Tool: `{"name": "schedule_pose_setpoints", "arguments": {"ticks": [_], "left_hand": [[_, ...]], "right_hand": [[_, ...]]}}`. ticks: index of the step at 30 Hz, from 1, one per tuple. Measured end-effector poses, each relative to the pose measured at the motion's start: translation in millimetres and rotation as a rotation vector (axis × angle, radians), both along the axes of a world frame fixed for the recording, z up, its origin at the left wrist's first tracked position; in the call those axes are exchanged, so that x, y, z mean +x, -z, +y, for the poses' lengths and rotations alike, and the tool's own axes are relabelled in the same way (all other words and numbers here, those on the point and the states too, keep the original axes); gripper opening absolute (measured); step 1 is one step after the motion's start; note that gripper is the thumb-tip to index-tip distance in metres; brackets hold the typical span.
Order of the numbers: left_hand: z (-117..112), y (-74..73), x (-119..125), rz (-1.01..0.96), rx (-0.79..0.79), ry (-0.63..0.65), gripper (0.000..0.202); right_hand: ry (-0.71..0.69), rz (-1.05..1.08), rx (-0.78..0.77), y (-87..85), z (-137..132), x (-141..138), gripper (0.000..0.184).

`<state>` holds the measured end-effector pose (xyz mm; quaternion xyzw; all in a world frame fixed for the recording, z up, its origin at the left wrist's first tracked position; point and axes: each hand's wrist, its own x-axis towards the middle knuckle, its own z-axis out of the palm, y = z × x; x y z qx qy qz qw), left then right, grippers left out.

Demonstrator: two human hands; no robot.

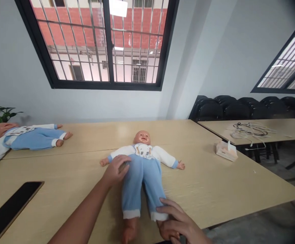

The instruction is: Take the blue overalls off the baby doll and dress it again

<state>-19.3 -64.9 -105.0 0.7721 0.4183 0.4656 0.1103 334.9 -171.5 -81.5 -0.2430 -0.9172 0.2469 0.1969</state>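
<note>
A baby doll in a white top and light blue trousers lies on its back on the wooden table, head pointing away from me. My left hand rests on the doll's side at the waist, fingers curled onto the blue cloth. My right hand grips the doll's right-side ankle at the white trouser cuff, near the table's front edge. The doll's other bare foot sticks out beside it.
A second doll in the same clothes lies at the far left. A dark phone lies at the near left. A tissue box sits at the right; cables lie on a neighbouring table, with black chairs behind.
</note>
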Motion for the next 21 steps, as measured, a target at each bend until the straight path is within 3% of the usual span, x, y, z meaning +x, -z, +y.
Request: {"name": "schedule_pose_setpoints", "arguments": {"ticks": [3,6,8,10,13,15,18,21], "left_hand": [[-12,-8.2,15,0.11,-0.083,0.163,0.025],[-17,-10.3,23,0.077,-0.178,0.24,0.029],[-13,-11.2,24,0.005,-0.21,0.23,0.03],[-2,-14.2,21,-0.068,-0.197,0.132,0.029],[25,-21.2,13,-0.111,-0.16,-0.091,0.029],[46,-24.0,7,-0.075,-0.196,-0.166,0.036],[74,-22.0,2,0.009,-0.286,-0.13,0.052],[94,-15.6,3,0.101,-0.32,-0.034,0.048]], "right_hand": [[0.056,0.008,-0.062,7.1,-1,10,0.022],[0.064,0.052,-0.105,8.8,6,15,0.032],[0.068,0.09,-0.1,2.4,18,12,0.034],[0.098,0.136,-0.062,-10.6,37,2,0.03],[0.142,0.22,0.009,-38.3,82,-29,0.027],[0.148,0.197,0.019,-56.4,121,-59,0.027],[0.169,0.098,0.031,-71.2,181,-108,0.031],[0.198,-0.04,0.035,-66.7,227,-145,0.044]]}}
